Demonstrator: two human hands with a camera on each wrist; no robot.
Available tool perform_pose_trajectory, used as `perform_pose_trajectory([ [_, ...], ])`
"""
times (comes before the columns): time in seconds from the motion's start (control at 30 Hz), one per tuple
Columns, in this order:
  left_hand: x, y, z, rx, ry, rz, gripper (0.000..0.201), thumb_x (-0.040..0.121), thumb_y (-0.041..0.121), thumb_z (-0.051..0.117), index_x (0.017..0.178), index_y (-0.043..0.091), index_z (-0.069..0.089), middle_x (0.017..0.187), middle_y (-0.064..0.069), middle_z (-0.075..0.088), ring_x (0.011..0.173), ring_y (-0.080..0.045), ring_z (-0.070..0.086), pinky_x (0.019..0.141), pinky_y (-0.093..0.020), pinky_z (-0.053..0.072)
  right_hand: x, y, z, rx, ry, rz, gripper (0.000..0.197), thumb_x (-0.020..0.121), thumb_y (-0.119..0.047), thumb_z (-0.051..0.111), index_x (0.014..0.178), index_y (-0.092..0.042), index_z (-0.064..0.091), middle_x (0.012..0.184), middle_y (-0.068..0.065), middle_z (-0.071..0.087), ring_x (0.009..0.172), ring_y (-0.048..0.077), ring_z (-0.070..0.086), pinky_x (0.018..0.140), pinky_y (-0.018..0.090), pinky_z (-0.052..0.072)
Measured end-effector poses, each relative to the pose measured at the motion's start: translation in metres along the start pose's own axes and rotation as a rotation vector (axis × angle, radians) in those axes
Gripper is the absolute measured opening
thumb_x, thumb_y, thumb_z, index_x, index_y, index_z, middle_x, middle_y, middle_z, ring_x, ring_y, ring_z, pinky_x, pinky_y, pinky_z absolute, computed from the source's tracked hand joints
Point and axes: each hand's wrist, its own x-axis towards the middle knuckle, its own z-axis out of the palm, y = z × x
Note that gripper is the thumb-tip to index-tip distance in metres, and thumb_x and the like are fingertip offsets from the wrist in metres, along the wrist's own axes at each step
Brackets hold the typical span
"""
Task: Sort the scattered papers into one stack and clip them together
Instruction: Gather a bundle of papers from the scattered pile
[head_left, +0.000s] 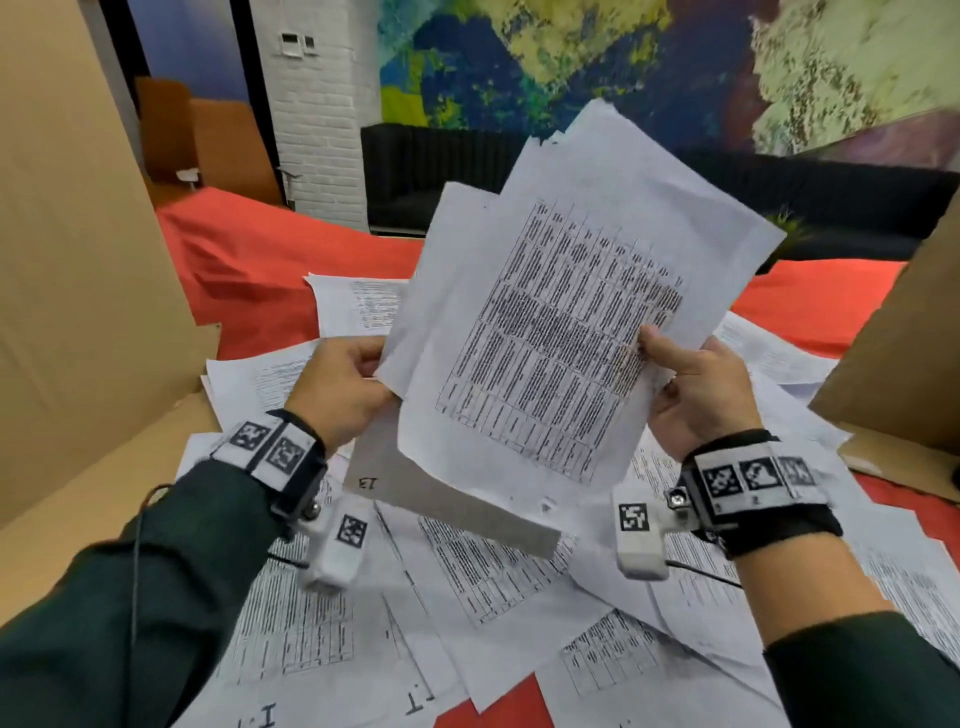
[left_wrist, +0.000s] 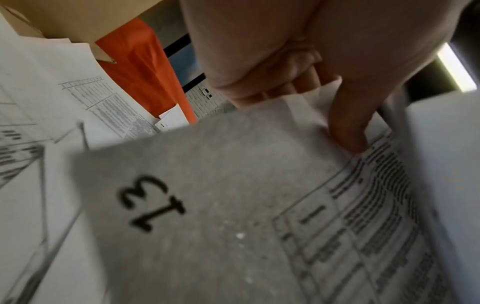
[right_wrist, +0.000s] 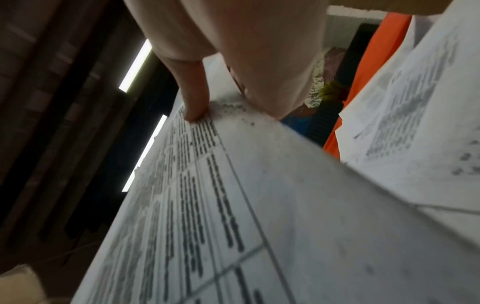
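Cardboard (head_left: 78, 249) stands in tall panels far out to the left of the left-hand fingers, with another panel (head_left: 904, 374) out beyond the right-hand fingers. Red cloth (head_left: 249, 270) covers the surface beneath both hands and shows past the fingertips toward the far wall. Loose papers (head_left: 467, 582) lie scattered and overlapping on that cloth, below and around both wrists, printed with tables (a few carry handwritten numbers near their edges). Above them, raised off the surface between the two hands, is the held bundle of sheets (head_left: 550, 332), fanned unevenly, its front sheet showing a dense printed table. A greyer sheet marked "13" (left_wrist: 197, 205) hangs at the bundle's lower left, just under the left fingers. The left hand (head_left: 337, 389) grips the bundle's left edge, fingers curled behind the paper and thumb (left_wrist: 350, 123) pressed on the front. The right hand (head_left: 696, 384) pinches the right edge, its thumb (right_wrist: 193, 98) lying on the printed face and the other fingers curled behind. Each wrist wears a black strap with square-patterned markers and a small white camera block (head_left: 641, 535) hanging below it
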Motion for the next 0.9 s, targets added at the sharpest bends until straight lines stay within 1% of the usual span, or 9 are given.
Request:
perform_pose_trajectory([
  [0.07,0.004,0.008,-0.003,-0.112,-0.031,-0.021,0.028,0.073,0.023,0.091,0.098,0.017,0.080,0.096,-0.006,0.081,0.082,-0.020,0.077,0.072,-0.035,0.064,0.002,-0.007,0.000,-0.066,-0.043,-0.018,0.033,0.089,0.008,0.064,0.121,0.001,0.065,0.101,0.011,0.075,0.088,0.026,0.073,0.079,0.039,0.062],
  [0.13,0.009,0.017,-0.003,-0.203,-0.051,-0.066,0.032,0.081,0.039,0.076,0.098,0.012,0.079,0.090,-0.005,0.080,0.073,-0.016,0.075,0.069,-0.031,0.063,0.002,-0.010,-0.001,-0.136,-0.101,0.005,0.028,0.090,0.010,0.060,0.116,0.002,0.065,0.095,0.010,0.076,0.084,0.025,0.073,0.078,0.040,0.063],
  [0.27,0.010,0.028,-0.003,-0.305,-0.277,-0.141,0.084,0.054,0.073,0.083,0.114,0.015,0.074,0.094,-0.001,0.078,0.078,-0.013,0.074,0.066,-0.026,0.060,-0.002,-0.003,-0.001,-0.219,-0.143,0.055,0.022,0.090,0.011,0.060,0.106,0.000,0.068,0.091,0.010,0.077,0.080,0.026,0.072,0.073,0.042,0.063],
  [0.37,0.003,0.034,0.012,-0.053,-0.272,-0.001,0.050,0.073,0.039,0.086,0.117,0.020,0.071,0.112,-0.006,0.078,0.103,-0.023,0.075,0.086,-0.034,0.062,-0.004,0.004,0.005,-0.222,-0.181,0.047,0.027,0.094,0.009,0.055,0.114,-0.003,0.068,0.112,0.015,0.076,0.101,0.034,0.073,0.088,0.053,0.059],
  [0.47,0.002,0.041,0.031,0.027,-0.115,0.130,0.016,0.093,0.010,0.071,0.103,0.022,0.070,0.100,-0.002,0.079,0.090,-0.013,0.075,0.085,-0.035,0.063,-0.005,0.007,0.013,-0.239,-0.297,0.017,0.039,0.096,0.009,0.051,0.132,-0.006,0.057,0.127,0.017,0.069,0.117,0.036,0.067,0.097,0.056,0.054],
  [0.57,0.003,0.049,0.038,-0.032,-0.073,0.201,0.025,0.086,0.011,0.078,0.104,0.024,0.068,0.095,0.008,0.078,0.088,-0.007,0.074,0.082,-0.028,0.060,-0.006,0.004,0.019,-0.363,-0.256,-0.153,0.048,0.089,0.019,0.056,0.131,-0.006,0.052,0.119,0.013,0.071,0.107,0.024,0.071,0.092,0.045,0.058],
  [0.7,0.013,0.057,0.032,-0.295,-0.007,0.157,0.039,0.076,0.012,0.084,0.111,0.003,0.071,0.117,-0.024,0.073,0.103,-0.033,0.069,0.100,-0.057,0.054,-0.005,-0.011,0.024,-0.510,-0.223,-0.334,0.048,0.079,0.024,0.064,0.110,-0.013,0.064,0.098,0.003,0.074,0.089,0.018,0.073,0.084,0.044,0.062],
  [0.8,0.017,0.055,0.034,-0.116,0.114,0.253,0.015,0.084,0.021,0.073,0.097,0.025,0.077,0.105,-0.003,0.079,0.101,-0.029,0.074,0.096,-0.057,0.056,-0.009,-0.013,0.031,-0.568,-0.292,-0.404,0.054,0.078,0.026,0.062,0.107,-0.019,0.063,0.099,-0.002,0.075,0.092,0.018,0.074,0.084,0.040,0.062],
  [0.9,0.016,0.049,0.039,-0.115,0.161,0.273,0.018,0.085,0.019,0.073,0.102,0.025,0.075,0.103,0.006,0.079,0.096,-0.017,0.074,0.096,-0.050,0.058,-0.010,-0.007,0.034,-0.561,-0.347,-0.420,0.053,0.080,0.019,0.064,0.117,-0.017,0.057,0.111,0.009,0.072,0.103,0.026,0.073,0.089,0.042,0.060],
])
